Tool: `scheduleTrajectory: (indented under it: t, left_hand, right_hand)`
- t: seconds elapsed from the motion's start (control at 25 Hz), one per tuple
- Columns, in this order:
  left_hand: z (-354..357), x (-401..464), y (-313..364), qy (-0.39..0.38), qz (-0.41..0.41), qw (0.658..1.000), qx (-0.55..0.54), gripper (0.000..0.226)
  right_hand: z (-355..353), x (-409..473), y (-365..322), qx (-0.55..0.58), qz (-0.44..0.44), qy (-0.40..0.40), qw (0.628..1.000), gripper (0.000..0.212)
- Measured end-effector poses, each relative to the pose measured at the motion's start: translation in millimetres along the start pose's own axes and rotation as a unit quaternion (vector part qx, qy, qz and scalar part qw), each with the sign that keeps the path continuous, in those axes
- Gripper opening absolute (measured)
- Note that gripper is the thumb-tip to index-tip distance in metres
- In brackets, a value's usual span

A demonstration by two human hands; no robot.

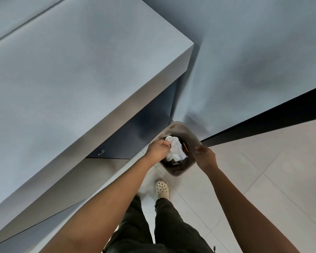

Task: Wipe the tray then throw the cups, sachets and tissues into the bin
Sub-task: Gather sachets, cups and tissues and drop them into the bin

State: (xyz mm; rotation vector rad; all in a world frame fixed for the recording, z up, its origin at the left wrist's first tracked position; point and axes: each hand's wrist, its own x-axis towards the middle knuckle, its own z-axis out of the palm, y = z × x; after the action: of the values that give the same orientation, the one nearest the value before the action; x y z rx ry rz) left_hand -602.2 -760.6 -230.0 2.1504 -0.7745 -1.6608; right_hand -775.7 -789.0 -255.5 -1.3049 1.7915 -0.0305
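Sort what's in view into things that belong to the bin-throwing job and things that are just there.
Part of the job:
- bin
- white tissues, at the bin's mouth
- left hand, touching the tissues
- right hand, over the bin's rim

Just there:
- grey counter
- cream clog
- tiled floor

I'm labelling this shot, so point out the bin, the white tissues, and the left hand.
bin (pixel 178 172): head view, near rim.
white tissues (pixel 177 149): head view, middle of the crumpled wad above the bin.
left hand (pixel 158 149): head view, back of the hand.
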Motion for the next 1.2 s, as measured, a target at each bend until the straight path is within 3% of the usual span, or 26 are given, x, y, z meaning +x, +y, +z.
scheduleTrajectory:
  t: [0.08, 0.2, 0.36, 0.48, 0.6, 0.84, 1.0, 1.2]
  left_hand:
    - [-7.2, -7.5, 14.3, 0.000, 0.037, 0.999, -0.013, 0.025]
    - [-23.6, -32.0, 47.4, -0.024, 0.102, 0.993, -0.055, 0.020]
    - [-64.9, -85.1, 99.6, -0.044, 0.196, 0.973, -0.117, 0.020]
    - [-111.3, -128.4, 125.5, 0.013, 0.259, 0.955, -0.142, 0.018]
    - [-177.3, -172.1, 112.6, 0.122, 0.288, 0.936, -0.160, 0.015]
    - [-302.0, -223.0, 33.0, 0.283, 0.261, 0.887, -0.255, 0.015]
    - [-379.4, -239.1, -26.8, 0.369, 0.226, 0.857, -0.280, 0.016]
    - [-494.2, -250.0, -120.5, 0.466, 0.136, 0.835, -0.258, 0.027]
  right_hand:
    - [-7.8, -1.2, -13.2, -0.004, -0.028, 0.009, 1.000, 0.022]
    - [-25.9, -5.7, -45.0, 0.094, -0.071, 0.061, 0.991, 0.021]
    - [-67.4, -31.3, -122.3, 0.166, -0.228, 0.150, 0.948, 0.023]
    - [-84.1, -57.9, -185.5, 0.197, -0.313, 0.157, 0.916, 0.025]
    - [-60.3, -89.5, -250.7, 0.188, -0.389, 0.104, 0.896, 0.024]
    - [39.2, -158.8, -352.6, 0.140, -0.517, -0.036, 0.844, 0.022]
    - [116.4, -204.5, -405.6, 0.105, -0.569, -0.084, 0.811, 0.022]
    - [216.4, -243.0, -473.2, 0.021, -0.591, -0.126, 0.796, 0.022]
